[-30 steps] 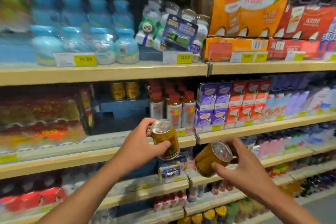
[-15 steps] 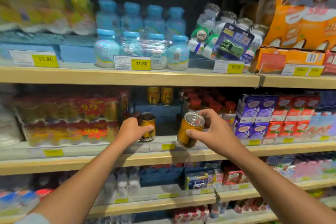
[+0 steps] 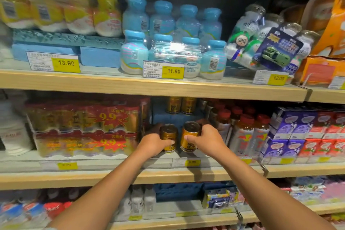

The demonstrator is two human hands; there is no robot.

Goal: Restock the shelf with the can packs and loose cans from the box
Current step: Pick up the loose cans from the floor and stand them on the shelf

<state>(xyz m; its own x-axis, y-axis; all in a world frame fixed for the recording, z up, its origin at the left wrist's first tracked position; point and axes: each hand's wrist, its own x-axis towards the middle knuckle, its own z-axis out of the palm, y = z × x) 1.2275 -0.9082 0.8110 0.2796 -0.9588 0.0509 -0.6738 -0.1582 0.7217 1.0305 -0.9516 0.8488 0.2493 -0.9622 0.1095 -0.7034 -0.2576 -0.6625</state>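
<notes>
A: Left hand?
B: Grasps gold can, upright, on middle shelf.
A: Right hand?
B: Grasps second can, just beside the first; can packs to their left.

Can packs, yellow bottles blurred; orange carton cut off.

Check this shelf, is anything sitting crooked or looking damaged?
The white bottle pack with the toy car card on the top shelf leans sideways, unlike the upright blue bottle packs beside it. The gold can in the left hand and the gold can in the right hand look fine.
</notes>
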